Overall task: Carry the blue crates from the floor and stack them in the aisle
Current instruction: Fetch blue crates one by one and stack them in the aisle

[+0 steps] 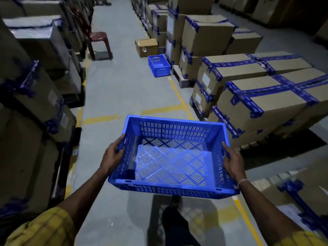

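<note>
A person carries an empty blue crate [170, 157] down a warehouse aisle, the left hand [111, 156] gripping its side wall at 9 o'clock and the right hand [232, 161] clasping the opposite wall at 3 o'clock, the crate held level above the grey floor [113, 89]. A second blue crate [159, 65] sits on the floor ahead at 12 o'clock, beside taped cardboard boxes [262, 96]; a maroon plastic chair [98, 41] stands at 11 o'clock.
</note>
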`<state>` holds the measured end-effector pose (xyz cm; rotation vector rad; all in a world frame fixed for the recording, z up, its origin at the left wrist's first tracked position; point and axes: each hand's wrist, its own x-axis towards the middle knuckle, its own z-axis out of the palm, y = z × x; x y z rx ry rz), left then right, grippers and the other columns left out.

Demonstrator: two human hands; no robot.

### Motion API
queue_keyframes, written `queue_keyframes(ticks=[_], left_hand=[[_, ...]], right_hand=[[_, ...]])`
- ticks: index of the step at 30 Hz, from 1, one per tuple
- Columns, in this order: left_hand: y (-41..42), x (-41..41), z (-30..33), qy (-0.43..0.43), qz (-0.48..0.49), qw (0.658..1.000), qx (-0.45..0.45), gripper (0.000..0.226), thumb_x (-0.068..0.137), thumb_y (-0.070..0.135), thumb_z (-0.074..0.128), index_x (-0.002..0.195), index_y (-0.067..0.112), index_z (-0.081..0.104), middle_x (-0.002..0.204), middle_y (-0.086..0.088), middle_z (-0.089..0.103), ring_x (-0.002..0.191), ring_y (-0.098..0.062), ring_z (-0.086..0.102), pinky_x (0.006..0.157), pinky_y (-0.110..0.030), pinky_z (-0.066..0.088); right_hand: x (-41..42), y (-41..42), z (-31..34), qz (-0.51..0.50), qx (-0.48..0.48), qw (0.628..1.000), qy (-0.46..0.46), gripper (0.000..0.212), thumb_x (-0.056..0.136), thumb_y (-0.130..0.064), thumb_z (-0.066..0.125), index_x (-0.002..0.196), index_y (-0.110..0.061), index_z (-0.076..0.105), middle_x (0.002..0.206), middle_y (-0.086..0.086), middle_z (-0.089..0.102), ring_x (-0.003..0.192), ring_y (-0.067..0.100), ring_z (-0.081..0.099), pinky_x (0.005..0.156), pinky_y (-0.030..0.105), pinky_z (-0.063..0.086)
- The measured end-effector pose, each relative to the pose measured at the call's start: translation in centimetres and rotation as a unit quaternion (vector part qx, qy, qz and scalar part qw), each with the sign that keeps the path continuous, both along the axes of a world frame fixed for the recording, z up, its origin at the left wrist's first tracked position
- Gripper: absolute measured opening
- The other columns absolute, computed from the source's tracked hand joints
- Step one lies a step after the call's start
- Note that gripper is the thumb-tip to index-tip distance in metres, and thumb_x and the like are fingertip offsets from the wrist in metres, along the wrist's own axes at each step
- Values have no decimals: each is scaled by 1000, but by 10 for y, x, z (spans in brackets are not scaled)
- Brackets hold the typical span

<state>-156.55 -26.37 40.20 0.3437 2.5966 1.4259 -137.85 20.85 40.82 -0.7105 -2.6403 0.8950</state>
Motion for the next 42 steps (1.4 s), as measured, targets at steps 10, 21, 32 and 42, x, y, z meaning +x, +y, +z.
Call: queue_keyframes(ticks=[10, 21, 32, 42], left_hand=[[61, -206, 8, -13, 65, 998, 11, 67, 85, 30, 49, 147, 54, 40, 123, 0, 71, 101, -20, 72, 86, -51, 59], [79, -412, 0, -10, 127, 992, 23, 61, 83, 34, 51, 142, 51, 49, 133, 3, 66, 117, -20, 66, 99, -51, 54], [57, -699, -9, -2, 115, 993, -8, 59, 83, 24, 50, 140, 42, 53, 125, -2, 70, 104, -25, 69, 90, -41, 56], [61, -918, 21, 10, 96, 995, -30, 53, 92, 7, 54, 129, 46, 54, 105, 2, 73, 87, -21, 70, 79, -38, 55]], right_hand=[[-258, 68, 13, 38, -37, 999, -12, 59, 92, 9, 48, 146, -14, 50, 126, 24, 52, 108, 38, 56, 91, 28, 38], [-513, 109, 23, 99, -6, 995, -15, 53, 95, 1, 52, 145, -17, 52, 110, 18, 59, 102, 34, 55, 90, 32, 41], [-782, 76, 0, 69, -3, 997, -19, 54, 94, -2, 52, 145, -21, 52, 116, 23, 59, 106, 37, 57, 95, 44, 46], [-973, 66, 3, 32, -6, 999, -6, 56, 93, 1, 50, 145, -22, 52, 98, 17, 50, 79, 23, 48, 89, 33, 42]])
